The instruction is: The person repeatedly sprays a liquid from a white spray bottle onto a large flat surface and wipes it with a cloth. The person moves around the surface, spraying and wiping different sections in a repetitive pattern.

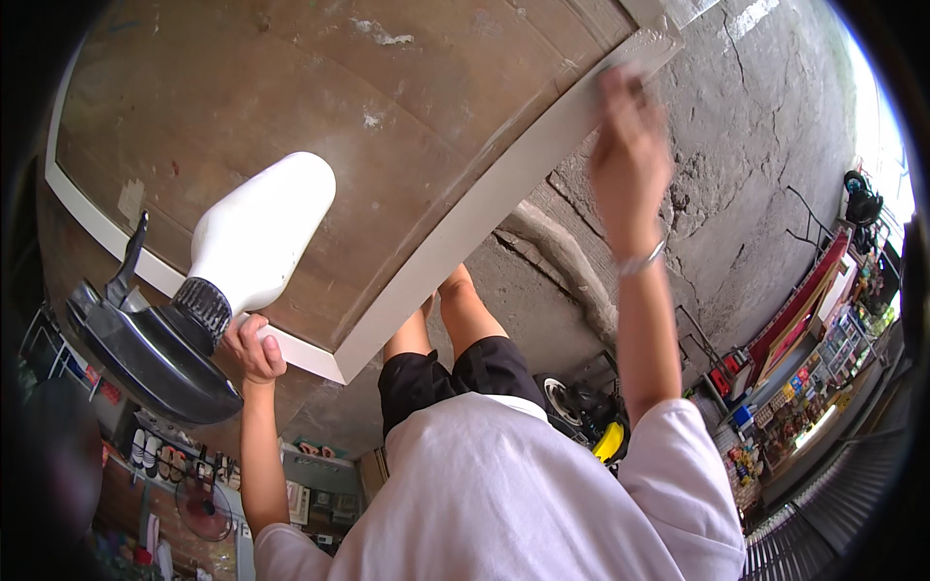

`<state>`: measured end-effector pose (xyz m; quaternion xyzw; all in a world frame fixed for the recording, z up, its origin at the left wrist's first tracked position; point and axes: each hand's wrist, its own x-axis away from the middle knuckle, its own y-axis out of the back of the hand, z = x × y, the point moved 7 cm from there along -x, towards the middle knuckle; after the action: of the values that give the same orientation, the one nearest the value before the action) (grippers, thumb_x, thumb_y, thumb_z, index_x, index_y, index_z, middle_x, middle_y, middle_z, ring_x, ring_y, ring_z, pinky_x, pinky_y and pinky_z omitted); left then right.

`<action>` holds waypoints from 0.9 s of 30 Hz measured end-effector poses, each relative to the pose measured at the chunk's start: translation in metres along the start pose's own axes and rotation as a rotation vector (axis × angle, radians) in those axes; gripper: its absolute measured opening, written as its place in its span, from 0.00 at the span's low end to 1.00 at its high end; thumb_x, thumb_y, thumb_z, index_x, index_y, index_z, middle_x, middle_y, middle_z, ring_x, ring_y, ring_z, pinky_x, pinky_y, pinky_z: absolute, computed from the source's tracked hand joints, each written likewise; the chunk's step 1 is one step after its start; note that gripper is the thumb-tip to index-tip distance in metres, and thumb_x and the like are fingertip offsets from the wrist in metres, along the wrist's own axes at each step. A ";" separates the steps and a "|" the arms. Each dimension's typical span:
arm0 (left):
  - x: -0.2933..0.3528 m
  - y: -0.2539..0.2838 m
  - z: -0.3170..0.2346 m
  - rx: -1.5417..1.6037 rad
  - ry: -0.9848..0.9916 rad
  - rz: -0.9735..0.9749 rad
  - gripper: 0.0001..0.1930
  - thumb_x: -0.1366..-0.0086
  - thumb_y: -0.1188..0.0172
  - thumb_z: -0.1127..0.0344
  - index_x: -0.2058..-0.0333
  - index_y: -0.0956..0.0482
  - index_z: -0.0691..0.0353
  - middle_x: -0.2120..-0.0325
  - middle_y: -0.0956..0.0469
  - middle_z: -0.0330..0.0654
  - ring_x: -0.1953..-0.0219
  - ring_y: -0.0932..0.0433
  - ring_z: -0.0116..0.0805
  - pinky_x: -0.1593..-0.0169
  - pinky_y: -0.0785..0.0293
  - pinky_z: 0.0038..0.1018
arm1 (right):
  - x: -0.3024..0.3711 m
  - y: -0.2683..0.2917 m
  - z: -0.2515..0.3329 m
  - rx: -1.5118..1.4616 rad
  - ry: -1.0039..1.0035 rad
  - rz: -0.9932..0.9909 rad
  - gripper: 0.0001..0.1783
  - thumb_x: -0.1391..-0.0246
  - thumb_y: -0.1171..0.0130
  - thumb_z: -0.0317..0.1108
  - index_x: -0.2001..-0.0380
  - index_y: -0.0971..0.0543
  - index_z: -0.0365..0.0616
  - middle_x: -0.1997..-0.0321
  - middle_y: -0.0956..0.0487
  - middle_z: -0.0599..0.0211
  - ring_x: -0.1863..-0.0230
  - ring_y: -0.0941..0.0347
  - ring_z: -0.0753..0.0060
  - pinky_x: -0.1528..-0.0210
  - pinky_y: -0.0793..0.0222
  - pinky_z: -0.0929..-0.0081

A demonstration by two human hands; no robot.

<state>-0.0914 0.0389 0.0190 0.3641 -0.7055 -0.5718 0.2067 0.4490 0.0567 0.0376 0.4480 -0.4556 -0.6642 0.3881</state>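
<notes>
Framed panel (407, 126), brown inside a pale frame strip (465, 232), is stretching ahead of the pale shirt (494, 484) and off to the left. The left hand (256, 351) is curling its fingers around the near short edge, a little left of the near corner. The right hand (632, 160) is reaching to the far end of the long right side and showing blurred; its fingers seem bunched at the strip, but I can't make out whether they are holding anything. That long side is running from the near corner away and rightward, the left hand sitting nearer its near end, the right hand at its far end. A white bottle (262, 232) with a black fitting (145, 353) is looming above the left hand, overlapping the panel in view; contact is unclear. Farther out, cracked concrete floor (775, 145) is spreading rightward, and a fan (205, 508) is standing lower left.
</notes>
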 end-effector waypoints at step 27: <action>-0.019 0.007 -0.007 0.001 -0.066 -0.028 0.18 0.27 0.56 0.53 0.61 0.24 0.60 0.48 0.25 0.53 0.43 0.27 0.56 0.37 0.36 0.51 | -0.011 -0.003 -0.017 -0.016 -0.085 -0.031 0.31 0.37 0.44 0.20 0.32 0.24 0.55 0.37 0.20 0.51 0.32 0.27 0.50 0.35 0.23 0.60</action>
<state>-0.0760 0.0484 0.0299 0.3551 -0.7070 -0.5860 0.1750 0.4683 0.0631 0.0337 0.4232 -0.4593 -0.6923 0.3614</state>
